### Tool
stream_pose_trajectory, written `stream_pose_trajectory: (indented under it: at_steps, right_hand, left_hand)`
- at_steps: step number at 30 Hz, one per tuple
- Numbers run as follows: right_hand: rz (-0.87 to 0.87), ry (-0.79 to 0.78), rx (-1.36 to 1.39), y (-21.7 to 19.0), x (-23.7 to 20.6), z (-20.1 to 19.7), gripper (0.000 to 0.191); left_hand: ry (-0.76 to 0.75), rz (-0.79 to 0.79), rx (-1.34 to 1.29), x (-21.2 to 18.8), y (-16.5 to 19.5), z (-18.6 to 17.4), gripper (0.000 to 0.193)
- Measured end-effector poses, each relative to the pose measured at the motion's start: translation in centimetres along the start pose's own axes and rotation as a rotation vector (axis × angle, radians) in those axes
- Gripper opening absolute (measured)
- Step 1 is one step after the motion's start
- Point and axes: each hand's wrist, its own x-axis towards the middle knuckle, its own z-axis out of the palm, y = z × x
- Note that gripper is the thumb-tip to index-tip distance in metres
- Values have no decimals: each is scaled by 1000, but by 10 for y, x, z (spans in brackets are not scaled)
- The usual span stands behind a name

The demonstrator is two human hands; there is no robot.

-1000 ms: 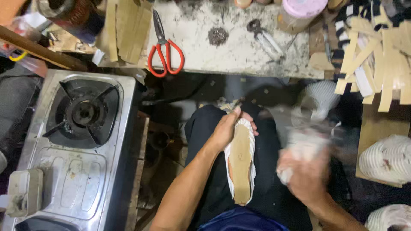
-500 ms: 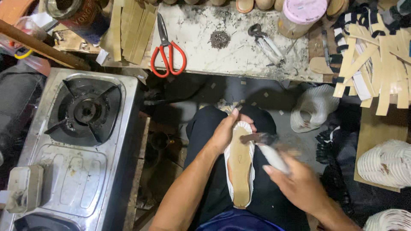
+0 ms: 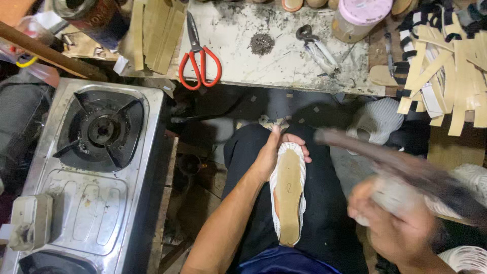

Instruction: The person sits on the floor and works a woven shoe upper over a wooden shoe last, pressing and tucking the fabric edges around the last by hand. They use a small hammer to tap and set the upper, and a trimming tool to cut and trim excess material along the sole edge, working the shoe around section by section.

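Gripping shoe (image 3: 289,195) on lap, left hand (image 3: 269,157); right hand (image 3: 401,228) clutches blurred tool (image 3: 406,170); scissors (image 3: 199,56) beyond.

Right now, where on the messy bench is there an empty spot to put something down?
The bare patch of the white bench top lies between the red scissors and the metal pliers, around a small dark pile. The right side is crowded with tan strips; the left edge holds cardboard pieces.
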Motion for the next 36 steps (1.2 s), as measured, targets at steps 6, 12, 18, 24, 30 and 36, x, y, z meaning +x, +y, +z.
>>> stream_pose_trajectory:
  at_steps: [6, 12, 18, 24, 30, 36]
  right_hand:
    - [52, -302, -633, 8, 49, 43, 26]
    - [-275, -213, -147, -27, 32, 15, 34]
    - [-51, -367, -576, -24, 52, 45, 40]
    - [-479, -270, -397, -34, 40, 32, 33]
    - [227, -579, -783, -33, 58, 35, 54]
    - [-286, -137, 218, -40, 19, 32, 24]
  left_hand:
    - [90, 42, 231, -6, 13, 2, 99]
    - [72, 26, 116, -6, 7, 5, 109]
    - [30, 30, 66, -11, 17, 6, 114]
    - [10, -3, -98, -9, 8, 12, 112]
    - [25, 30, -23, -9, 10, 0, 113]
    - [5, 65, -19, -10, 8, 2, 113]
